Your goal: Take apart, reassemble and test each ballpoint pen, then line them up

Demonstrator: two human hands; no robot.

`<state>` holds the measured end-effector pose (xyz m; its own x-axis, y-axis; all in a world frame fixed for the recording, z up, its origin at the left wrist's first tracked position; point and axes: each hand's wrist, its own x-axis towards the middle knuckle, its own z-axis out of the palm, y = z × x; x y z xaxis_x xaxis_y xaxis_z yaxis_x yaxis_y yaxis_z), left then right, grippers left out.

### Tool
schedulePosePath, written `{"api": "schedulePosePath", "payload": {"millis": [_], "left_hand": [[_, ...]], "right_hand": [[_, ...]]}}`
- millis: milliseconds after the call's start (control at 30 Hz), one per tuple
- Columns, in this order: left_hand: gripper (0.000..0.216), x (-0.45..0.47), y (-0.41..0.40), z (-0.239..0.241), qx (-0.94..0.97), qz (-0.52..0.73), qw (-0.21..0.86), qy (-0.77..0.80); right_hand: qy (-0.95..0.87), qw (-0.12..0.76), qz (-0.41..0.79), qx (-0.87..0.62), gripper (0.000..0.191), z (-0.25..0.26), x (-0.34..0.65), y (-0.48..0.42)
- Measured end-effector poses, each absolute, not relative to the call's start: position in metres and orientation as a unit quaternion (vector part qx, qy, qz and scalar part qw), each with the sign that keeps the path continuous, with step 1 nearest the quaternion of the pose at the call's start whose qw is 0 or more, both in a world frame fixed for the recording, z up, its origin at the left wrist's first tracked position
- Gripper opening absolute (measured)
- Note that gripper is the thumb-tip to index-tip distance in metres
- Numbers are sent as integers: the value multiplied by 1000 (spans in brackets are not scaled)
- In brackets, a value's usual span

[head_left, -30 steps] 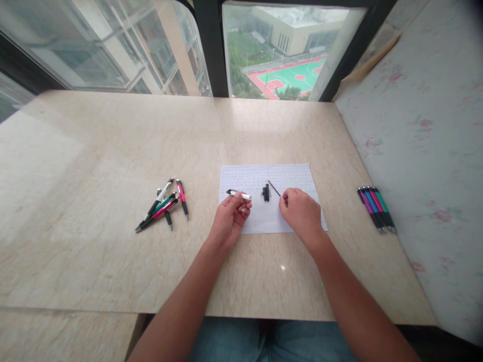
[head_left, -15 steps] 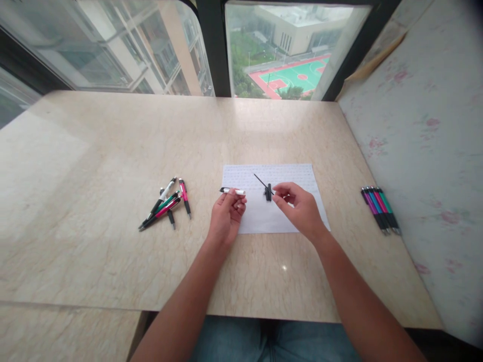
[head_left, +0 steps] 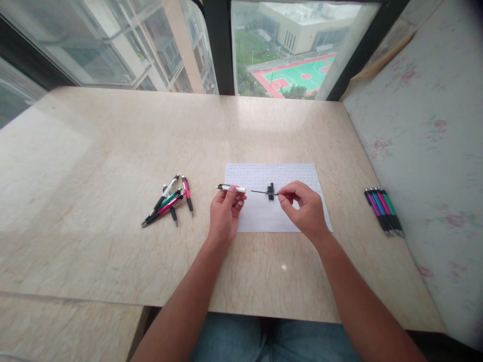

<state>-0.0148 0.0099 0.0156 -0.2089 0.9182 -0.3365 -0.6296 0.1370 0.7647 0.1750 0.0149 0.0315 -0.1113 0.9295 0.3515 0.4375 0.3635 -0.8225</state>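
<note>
My left hand [head_left: 226,208] is closed around a white pen barrel [head_left: 240,189], whose black clip end points left. Between the thumb and fingers of my right hand [head_left: 304,203] is a thin black pen refill [head_left: 264,192], held level. Its left tip is just short of the barrel's right end, with a small gap between them. Behind the refill, small black pen parts [head_left: 270,192] lie on a sheet of lined paper [head_left: 260,218], which is under both hands.
A loose pile of pens [head_left: 164,203] in white, green, pink and black lies on the marble-patterned table [head_left: 113,261] at left. Several pens in a row [head_left: 384,212] lie at right by the flowered wall [head_left: 445,151]. Windows stand beyond the far table edge.
The refill in my right hand has swung from slanting to level, in line with the white barrel. My left hand still holds the barrel. The whole view has shifted slightly.
</note>
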Motion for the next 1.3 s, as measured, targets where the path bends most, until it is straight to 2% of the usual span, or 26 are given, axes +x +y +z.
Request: {"api": "schedulePosePath", "payload": {"millis": [267, 533, 833, 1067, 1233, 1300], "left_hand": [[29, -5, 3, 16, 225, 587, 630, 456], [28, -4, 2, 17, 235, 574, 642, 450], [28, -5, 3, 13, 242, 569, 644, 450], [27, -4, 2, 17, 215, 561, 669, 439], [26, -4, 2, 16, 141, 560, 720, 385], [23, -6, 3, 16, 113, 569, 725, 371]], "right_hand": [[-729, 408, 268, -480, 10, 32, 168, 12], [-713, 417, 298, -479, 12, 26, 166, 10], [-654, 422, 404, -482, 16, 23, 163, 9], [-613, 440, 434, -493, 16, 24, 163, 9], [-560, 472, 521, -438, 36, 27, 166, 9], [-550, 488, 519, -436, 44, 26, 169, 11]]}}
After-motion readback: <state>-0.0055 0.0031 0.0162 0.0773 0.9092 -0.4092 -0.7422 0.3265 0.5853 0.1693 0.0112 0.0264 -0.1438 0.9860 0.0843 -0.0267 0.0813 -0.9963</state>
